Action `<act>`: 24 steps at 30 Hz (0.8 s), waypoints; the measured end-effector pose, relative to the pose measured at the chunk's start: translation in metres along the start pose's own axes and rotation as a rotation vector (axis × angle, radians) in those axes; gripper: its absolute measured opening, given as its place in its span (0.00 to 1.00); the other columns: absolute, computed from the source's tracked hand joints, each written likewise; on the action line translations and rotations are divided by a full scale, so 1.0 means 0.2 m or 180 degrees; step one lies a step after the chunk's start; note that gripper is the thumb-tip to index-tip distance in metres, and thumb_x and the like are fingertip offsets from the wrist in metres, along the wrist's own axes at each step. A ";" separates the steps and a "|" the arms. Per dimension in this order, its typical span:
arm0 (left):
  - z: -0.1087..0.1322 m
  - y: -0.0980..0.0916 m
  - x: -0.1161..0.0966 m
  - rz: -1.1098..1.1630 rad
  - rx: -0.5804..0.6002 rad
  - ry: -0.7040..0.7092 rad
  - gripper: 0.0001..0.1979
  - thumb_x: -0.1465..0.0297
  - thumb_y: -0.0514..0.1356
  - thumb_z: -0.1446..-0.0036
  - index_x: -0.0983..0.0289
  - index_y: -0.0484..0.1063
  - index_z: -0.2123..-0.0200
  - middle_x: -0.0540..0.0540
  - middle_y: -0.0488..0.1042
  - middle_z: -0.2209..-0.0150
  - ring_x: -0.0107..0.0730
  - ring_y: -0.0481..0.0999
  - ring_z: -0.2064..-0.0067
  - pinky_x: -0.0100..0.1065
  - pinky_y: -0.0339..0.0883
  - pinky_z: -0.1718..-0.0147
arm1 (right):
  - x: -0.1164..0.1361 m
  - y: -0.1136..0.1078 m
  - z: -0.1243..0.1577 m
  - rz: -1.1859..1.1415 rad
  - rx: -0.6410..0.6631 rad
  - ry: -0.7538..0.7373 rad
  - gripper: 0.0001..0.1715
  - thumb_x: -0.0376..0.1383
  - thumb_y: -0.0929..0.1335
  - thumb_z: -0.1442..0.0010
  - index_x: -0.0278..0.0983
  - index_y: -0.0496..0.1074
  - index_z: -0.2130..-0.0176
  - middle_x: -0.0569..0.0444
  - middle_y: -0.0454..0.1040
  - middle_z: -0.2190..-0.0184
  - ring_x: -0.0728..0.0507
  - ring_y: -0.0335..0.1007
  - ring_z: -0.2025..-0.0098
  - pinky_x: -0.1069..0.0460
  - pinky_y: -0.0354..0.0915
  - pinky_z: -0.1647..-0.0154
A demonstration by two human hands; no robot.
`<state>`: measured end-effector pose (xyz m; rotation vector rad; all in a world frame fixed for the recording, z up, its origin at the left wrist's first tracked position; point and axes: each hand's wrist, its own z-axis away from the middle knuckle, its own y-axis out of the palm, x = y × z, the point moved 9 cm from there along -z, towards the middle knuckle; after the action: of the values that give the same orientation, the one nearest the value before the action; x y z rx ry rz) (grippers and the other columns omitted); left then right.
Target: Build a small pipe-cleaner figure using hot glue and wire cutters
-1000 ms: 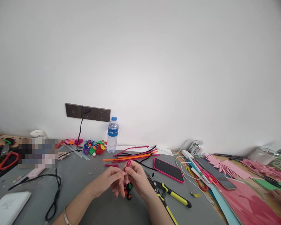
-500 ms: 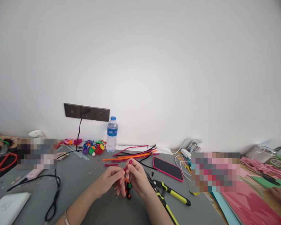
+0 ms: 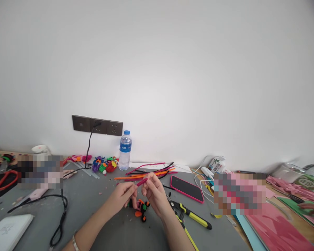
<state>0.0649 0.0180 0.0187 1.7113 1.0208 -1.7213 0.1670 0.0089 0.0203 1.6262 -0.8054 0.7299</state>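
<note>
I'm pinching the pink pipe cleaner (image 3: 142, 182) between left hand (image 3: 123, 195) and right hand (image 3: 154, 194); both grips are narrow, so it's risking slipping onto the surface (image 3: 94, 205).

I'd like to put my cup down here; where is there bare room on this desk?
Bare grey desk lies between the black cable and the left hand. Crowded: pipe cleaners behind, phone and pliers beside the right hand.
</note>
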 end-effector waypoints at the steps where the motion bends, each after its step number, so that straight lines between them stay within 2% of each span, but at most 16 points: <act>1: 0.00 0.00 0.00 -0.0032 0.0032 0.0034 0.22 0.52 0.50 0.38 0.64 0.65 0.74 0.53 0.75 0.82 0.24 0.63 0.84 0.25 0.53 0.84 | 0.01 -0.01 0.00 0.0043 -0.0053 -0.0031 0.15 0.44 0.73 0.45 0.39 0.67 0.67 0.62 0.67 0.78 0.53 0.62 0.79 0.58 0.57 0.76; 5: 0.00 0.00 0.01 -0.0132 0.0206 0.0131 0.20 0.55 0.47 0.36 0.63 0.65 0.72 0.52 0.76 0.79 0.27 0.68 0.80 0.26 0.60 0.80 | 0.04 -0.07 -0.01 0.0282 -0.0310 -0.0139 0.15 0.44 0.72 0.45 0.38 0.66 0.69 0.62 0.65 0.77 0.53 0.60 0.80 0.57 0.57 0.76; 9: -0.01 -0.04 0.04 -0.0262 0.0044 0.0129 0.20 0.56 0.46 0.36 0.62 0.63 0.73 0.52 0.76 0.79 0.25 0.65 0.82 0.27 0.59 0.80 | 0.12 -0.15 0.02 0.0743 -0.0711 -0.0518 0.15 0.46 0.70 0.43 0.39 0.65 0.68 0.60 0.66 0.76 0.51 0.59 0.78 0.56 0.57 0.75; 12: -0.02 -0.07 0.07 -0.0145 -0.0074 0.0012 0.20 0.55 0.46 0.36 0.62 0.61 0.74 0.52 0.76 0.79 0.24 0.62 0.83 0.27 0.58 0.81 | 0.22 -0.21 0.10 0.1553 -0.1065 -0.0920 0.17 0.49 0.68 0.42 0.39 0.65 0.68 0.58 0.65 0.76 0.49 0.60 0.75 0.54 0.59 0.72; 14: -0.02 -0.08 0.07 -0.0034 -0.0154 -0.0037 0.20 0.54 0.47 0.37 0.61 0.60 0.74 0.52 0.75 0.78 0.23 0.60 0.84 0.27 0.57 0.81 | 0.29 -0.26 0.19 0.2310 -0.1257 -0.1010 0.16 0.49 0.66 0.41 0.39 0.66 0.66 0.56 0.67 0.73 0.46 0.64 0.71 0.52 0.62 0.67; 16: -0.02 -0.10 0.08 0.0067 -0.0245 -0.0049 0.20 0.54 0.46 0.38 0.62 0.60 0.74 0.51 0.75 0.78 0.23 0.60 0.84 0.28 0.56 0.81 | 0.34 -0.32 0.30 0.3212 -0.1305 -0.0840 0.14 0.47 0.64 0.39 0.39 0.67 0.63 0.51 0.71 0.67 0.42 0.67 0.64 0.49 0.63 0.61; 18: -0.03 -0.11 0.08 0.0162 -0.0309 -0.0062 0.20 0.53 0.47 0.38 0.62 0.60 0.74 0.51 0.74 0.77 0.22 0.59 0.84 0.28 0.56 0.81 | 0.37 -0.40 0.41 0.4183 -0.1113 -0.0590 0.17 0.46 0.65 0.42 0.41 0.69 0.56 0.47 0.72 0.56 0.37 0.67 0.53 0.45 0.61 0.52; 21: -0.03 -0.12 0.09 0.0242 -0.0349 -0.0094 0.21 0.52 0.47 0.39 0.62 0.62 0.73 0.52 0.75 0.75 0.22 0.59 0.83 0.28 0.55 0.81 | 0.36 -0.63 0.60 0.5234 -0.0877 0.0338 0.32 0.46 0.69 0.49 0.44 0.66 0.45 0.46 0.68 0.47 0.31 0.64 0.46 0.40 0.60 0.48; 23: -0.04 -0.14 0.10 0.0244 -0.0431 -0.0091 0.21 0.51 0.49 0.40 0.62 0.63 0.72 0.52 0.75 0.75 0.22 0.59 0.83 0.28 0.55 0.81 | 0.35 -0.78 0.71 0.5617 -0.0839 0.0937 0.40 0.44 0.70 0.53 0.44 0.62 0.41 0.45 0.67 0.44 0.30 0.64 0.45 0.39 0.61 0.48; 24: -0.04 -0.15 0.11 0.0239 -0.0479 -0.0092 0.21 0.50 0.49 0.41 0.62 0.63 0.72 0.51 0.74 0.75 0.22 0.59 0.82 0.28 0.55 0.81 | 0.34 -0.82 0.75 0.5728 -0.0775 0.1051 0.42 0.44 0.70 0.53 0.42 0.62 0.40 0.44 0.66 0.44 0.30 0.63 0.44 0.40 0.61 0.47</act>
<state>0.0450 0.0461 0.0028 1.6048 1.0324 -1.5764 0.3472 -0.1239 -0.0449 0.1325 -1.9245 1.8926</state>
